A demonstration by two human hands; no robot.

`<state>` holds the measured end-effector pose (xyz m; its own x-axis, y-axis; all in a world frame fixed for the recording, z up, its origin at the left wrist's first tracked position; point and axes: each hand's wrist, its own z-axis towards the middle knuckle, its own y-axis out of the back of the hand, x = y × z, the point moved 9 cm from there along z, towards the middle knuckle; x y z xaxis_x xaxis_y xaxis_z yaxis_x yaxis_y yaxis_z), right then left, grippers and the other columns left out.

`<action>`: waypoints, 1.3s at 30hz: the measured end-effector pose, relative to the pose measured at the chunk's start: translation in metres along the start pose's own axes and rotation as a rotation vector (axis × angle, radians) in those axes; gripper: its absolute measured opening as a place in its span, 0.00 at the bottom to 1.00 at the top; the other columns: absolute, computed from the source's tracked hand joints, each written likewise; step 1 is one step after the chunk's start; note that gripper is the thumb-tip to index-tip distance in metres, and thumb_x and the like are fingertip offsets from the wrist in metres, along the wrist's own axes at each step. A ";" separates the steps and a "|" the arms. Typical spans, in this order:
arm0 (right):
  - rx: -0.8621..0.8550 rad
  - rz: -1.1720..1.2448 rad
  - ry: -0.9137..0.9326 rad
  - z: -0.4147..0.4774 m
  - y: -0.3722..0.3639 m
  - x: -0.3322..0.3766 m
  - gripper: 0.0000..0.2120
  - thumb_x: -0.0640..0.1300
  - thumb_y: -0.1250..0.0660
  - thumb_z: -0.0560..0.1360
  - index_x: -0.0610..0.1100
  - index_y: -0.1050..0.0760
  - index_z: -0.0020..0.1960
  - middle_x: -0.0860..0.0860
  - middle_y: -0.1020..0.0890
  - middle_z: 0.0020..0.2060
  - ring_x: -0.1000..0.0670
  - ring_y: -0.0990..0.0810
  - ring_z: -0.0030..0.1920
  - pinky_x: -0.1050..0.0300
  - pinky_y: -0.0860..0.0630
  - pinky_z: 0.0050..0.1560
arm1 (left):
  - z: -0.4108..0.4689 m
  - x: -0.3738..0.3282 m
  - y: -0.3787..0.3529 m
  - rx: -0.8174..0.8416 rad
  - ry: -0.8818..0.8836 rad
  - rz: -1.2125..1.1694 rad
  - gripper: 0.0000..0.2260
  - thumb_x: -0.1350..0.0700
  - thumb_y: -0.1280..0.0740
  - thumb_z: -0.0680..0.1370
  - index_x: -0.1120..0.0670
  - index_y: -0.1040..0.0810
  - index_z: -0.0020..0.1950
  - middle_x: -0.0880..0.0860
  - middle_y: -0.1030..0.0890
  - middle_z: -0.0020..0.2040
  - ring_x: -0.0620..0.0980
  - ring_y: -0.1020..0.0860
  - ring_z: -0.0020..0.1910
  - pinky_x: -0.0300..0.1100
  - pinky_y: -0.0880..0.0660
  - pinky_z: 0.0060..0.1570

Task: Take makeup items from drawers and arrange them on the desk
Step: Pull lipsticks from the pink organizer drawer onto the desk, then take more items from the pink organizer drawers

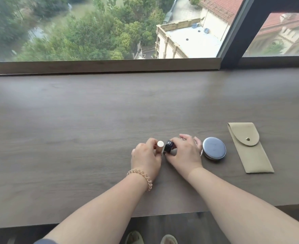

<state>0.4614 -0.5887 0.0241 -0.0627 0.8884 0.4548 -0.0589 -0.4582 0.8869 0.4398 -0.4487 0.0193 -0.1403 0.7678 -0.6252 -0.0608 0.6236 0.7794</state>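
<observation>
On desk point(75, 120): two lipsticks point(160, 147), one compact point(214, 147), one pouch point(249, 147).

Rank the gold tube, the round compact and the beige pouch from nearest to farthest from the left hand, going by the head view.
1. Gold tube: held upright in the left hand, against its fingers.
2. Round compact: on the desk, past the right hand and the black tube it holds.
3. Beige pouch: farthest right, lying flat beyond the compact.

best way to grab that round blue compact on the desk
Grip the round compact across its rim from above, fingers on opposite sides. It lies flat on the desk, its domed lid offers no purchase, and its right side, facing the beige pouch, is free.
</observation>
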 end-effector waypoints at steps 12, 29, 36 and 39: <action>0.004 0.036 0.104 -0.018 0.034 0.004 0.32 0.52 0.25 0.61 0.52 0.29 0.64 0.54 0.26 0.64 0.48 0.40 0.71 0.50 0.44 0.67 | -0.012 0.013 0.007 0.038 0.138 -0.001 0.20 0.50 0.32 0.73 0.46 0.28 0.64 0.46 0.20 0.57 0.50 0.29 0.61 0.45 0.35 0.60; 0.072 0.121 0.517 -0.068 0.057 0.183 0.24 0.46 0.33 0.72 0.50 0.31 0.67 0.50 0.34 0.71 0.47 0.42 0.73 0.48 0.45 0.70 | -0.115 0.035 0.204 -0.322 0.214 0.213 0.29 0.48 0.37 0.76 0.48 0.42 0.75 0.49 0.40 0.76 0.50 0.42 0.74 0.50 0.44 0.71; 0.151 0.126 0.763 -0.131 0.030 0.319 0.24 0.48 0.35 0.73 0.51 0.34 0.68 0.50 0.35 0.72 0.47 0.42 0.73 0.47 0.45 0.72 | -0.198 0.106 0.314 -0.519 0.397 0.251 0.30 0.49 0.36 0.76 0.48 0.43 0.75 0.50 0.40 0.76 0.52 0.43 0.74 0.51 0.44 0.71; 0.170 0.144 0.862 -0.164 0.019 0.380 0.24 0.50 0.35 0.73 0.51 0.34 0.69 0.50 0.34 0.71 0.47 0.41 0.73 0.47 0.44 0.71 | -0.240 0.143 0.354 -0.587 0.464 0.256 0.30 0.49 0.36 0.76 0.48 0.43 0.75 0.50 0.40 0.76 0.51 0.42 0.74 0.51 0.44 0.71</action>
<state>0.2730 -0.2643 0.2000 -0.7904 0.4605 0.4040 0.1514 -0.4922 0.8572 0.1609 -0.1537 0.2160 -0.6102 0.6565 -0.4435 -0.4642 0.1573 0.8716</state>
